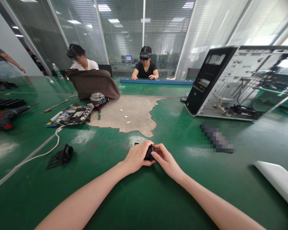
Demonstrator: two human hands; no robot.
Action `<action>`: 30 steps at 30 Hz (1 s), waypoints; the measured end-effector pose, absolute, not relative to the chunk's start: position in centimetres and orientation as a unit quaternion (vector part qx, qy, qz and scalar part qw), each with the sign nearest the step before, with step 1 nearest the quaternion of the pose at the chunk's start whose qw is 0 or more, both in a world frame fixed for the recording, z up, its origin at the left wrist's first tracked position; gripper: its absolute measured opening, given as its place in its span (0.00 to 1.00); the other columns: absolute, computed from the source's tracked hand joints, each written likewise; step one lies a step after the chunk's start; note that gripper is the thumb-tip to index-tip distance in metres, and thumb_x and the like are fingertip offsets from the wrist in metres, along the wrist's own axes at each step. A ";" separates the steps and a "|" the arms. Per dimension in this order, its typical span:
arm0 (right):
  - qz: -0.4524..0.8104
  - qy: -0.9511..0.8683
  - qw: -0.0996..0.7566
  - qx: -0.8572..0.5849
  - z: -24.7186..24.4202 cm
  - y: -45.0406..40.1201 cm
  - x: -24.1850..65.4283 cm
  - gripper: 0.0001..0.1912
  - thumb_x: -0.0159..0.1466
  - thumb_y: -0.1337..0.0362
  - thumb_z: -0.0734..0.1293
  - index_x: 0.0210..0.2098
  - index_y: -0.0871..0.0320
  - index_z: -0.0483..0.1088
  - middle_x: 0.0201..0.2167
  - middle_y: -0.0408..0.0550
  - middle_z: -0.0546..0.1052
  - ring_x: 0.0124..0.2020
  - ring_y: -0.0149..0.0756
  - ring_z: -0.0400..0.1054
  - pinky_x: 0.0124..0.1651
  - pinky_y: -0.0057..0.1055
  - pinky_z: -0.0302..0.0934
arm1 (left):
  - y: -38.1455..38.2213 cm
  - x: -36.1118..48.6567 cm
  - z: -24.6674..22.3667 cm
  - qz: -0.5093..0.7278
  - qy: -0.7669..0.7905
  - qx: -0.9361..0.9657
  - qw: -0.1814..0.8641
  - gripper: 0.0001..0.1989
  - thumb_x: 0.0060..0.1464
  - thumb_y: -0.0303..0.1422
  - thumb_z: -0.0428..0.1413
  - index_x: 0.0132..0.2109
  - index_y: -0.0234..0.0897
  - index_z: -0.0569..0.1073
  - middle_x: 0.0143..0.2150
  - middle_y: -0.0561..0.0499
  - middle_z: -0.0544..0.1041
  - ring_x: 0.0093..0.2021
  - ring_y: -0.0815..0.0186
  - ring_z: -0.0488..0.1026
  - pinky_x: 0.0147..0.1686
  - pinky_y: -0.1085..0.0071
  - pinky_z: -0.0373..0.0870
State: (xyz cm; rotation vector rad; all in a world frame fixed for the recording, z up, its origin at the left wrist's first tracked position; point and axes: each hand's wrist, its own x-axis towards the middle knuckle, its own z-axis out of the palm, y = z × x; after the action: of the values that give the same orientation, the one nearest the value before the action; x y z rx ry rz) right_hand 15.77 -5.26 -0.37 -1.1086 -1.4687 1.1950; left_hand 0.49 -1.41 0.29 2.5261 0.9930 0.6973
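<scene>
Both hands meet over the green table in the middle of the view. A small black part (148, 154), which looks like plastic, is between them, mostly covered by fingers. My left hand (137, 155) wraps over it from the left, its fingers curled down across it. From the right, my right hand (166, 159) pinches its edge with thumb and fingers. The part's exact kind cannot be made out. To the left lies a black plastic duct-like piece (62, 156) with a round opening, apart from both hands.
A circuit board (72, 114) and a black-red power drill (7, 118) are at left. Behind the board stands a brown bag (92, 83). An open computer case (218, 83) stands right, a white panel (278, 182) nearer. Two people sit across the table (124, 198); a cable (58, 137) crosses the left.
</scene>
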 end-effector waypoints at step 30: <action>0.485 -0.581 0.482 -0.442 -0.7 -5.3 15.6 0.11 0.57 0.63 0.62 0.39 0.54 0.58 0.37 0.45 0.66 0.39 0.33 0.66 0.40 0.33 0.65 | -1.4 0.5 0.3 0.249 0.343 0.891 0.160 0.27 0.43 0.35 0.57 0.50 0.39 0.55 0.46 0.48 0.67 0.43 0.60 0.67 0.41 0.65 0.64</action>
State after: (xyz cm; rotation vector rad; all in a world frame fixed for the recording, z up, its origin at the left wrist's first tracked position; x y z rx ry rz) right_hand 15.65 -5.27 -0.74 -1.0776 -1.4157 1.1823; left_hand 0.52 -1.45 0.26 2.5473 0.9802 0.7124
